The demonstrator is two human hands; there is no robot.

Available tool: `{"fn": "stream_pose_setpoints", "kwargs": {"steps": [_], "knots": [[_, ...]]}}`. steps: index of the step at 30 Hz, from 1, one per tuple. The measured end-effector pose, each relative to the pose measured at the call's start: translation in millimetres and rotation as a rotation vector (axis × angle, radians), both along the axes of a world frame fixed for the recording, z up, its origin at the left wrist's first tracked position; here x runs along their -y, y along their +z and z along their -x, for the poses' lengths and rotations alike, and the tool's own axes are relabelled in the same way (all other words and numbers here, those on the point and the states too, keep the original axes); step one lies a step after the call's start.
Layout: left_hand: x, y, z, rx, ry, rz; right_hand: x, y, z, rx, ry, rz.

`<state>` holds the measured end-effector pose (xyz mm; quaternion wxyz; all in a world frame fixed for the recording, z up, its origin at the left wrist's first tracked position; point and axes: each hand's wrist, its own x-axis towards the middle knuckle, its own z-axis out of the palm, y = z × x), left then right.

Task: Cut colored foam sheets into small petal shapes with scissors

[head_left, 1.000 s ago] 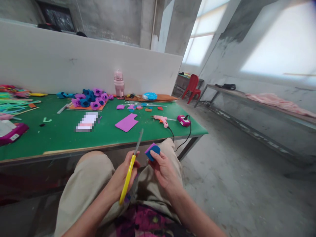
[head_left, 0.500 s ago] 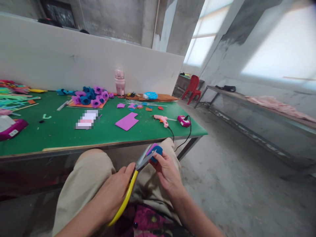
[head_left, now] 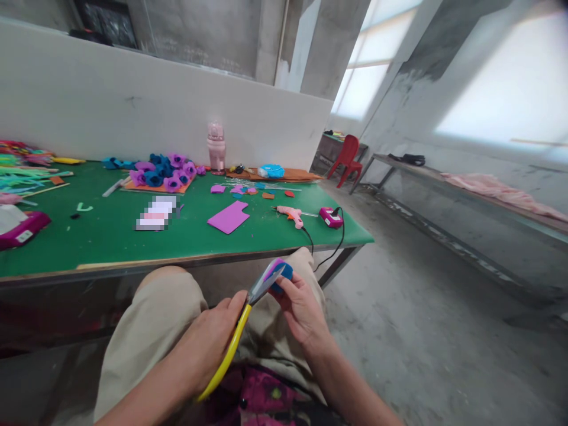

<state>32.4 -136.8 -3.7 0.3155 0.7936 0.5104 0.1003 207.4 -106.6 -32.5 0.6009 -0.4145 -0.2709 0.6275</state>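
Observation:
My left hand is closed around the yellow-handled scissors, held above my lap. Their blades point up and to the right, lying along a purple piece of felt-like sheet. My right hand pinches a blue piece of similar material, layered against the purple one at the blade tips. Part of both pieces is hidden by the blades and my fingers. On the green table in front lies a larger purple sheet with a notched corner.
A pink glue gun lies near the right table edge, its cord hanging down beside a magenta box. Purple and blue flowers, small scraps and a pink bottle stand or lie farther back.
The scissor blades have come closer together over the purple and blue pieces. My left hand has shifted slightly up and right; my right hand has stayed nearly still.

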Motion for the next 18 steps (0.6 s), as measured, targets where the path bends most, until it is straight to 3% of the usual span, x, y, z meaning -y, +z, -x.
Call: {"fn": "stream_pose_setpoints", "kwargs": {"steps": [18], "knots": [[-1.1,-0.9,-1.2,0.017,-0.013,-0.004,1.9,5.1,1.2,0.011,-0.019,0.024]]}}
